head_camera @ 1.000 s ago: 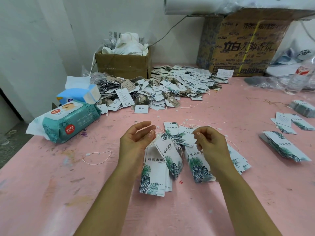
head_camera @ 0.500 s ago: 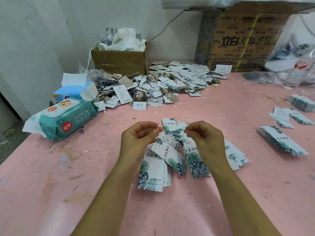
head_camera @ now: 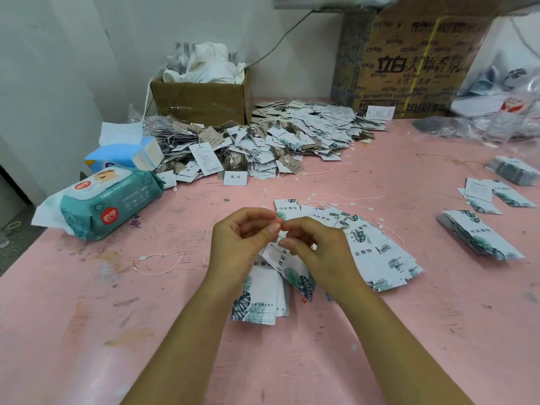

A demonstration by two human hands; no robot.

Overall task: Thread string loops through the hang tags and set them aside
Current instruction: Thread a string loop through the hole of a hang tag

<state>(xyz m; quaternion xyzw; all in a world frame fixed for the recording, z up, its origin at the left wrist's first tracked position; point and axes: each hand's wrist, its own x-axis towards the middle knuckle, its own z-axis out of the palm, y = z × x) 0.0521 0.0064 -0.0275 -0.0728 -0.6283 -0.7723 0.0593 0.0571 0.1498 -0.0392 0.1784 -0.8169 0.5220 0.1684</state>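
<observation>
Near the left edge of the surface (head_camera: 87, 331): wet-wipes pack (head_camera: 108, 206), then one loose string loop (head_camera: 159, 263) lying flat, well apart from the work. Mid, toward the near edge: L hand (head_camera: 242, 244) curled, thumb + forefinger pinched. R hand (head_camera: 318, 252) same, and the fingertips of both touch. Under that pinch hangs a leaf-print hang tag (head_camera: 292, 270), tilted, top end up in the fingers, so both hands grip it at the hole end. String there is too fine to see; can't tell if it's through yet. Below L hand sits a squared stack of tags (head_camera: 260, 305) on the surface. Right of R hand lies a fanned spread of tags (head_camera: 380, 255) w/ loose strings at its far side. More stacks (head_camera: 479, 238) near the right edge. Step looks like feeding or closing the loop at the hole. Steady the tag w/ one pinch, lead the string end w/ the other, pull snug w/o tearing the hole, avoid snagging nearby strings, then drop it clear of the fan.
</observation>
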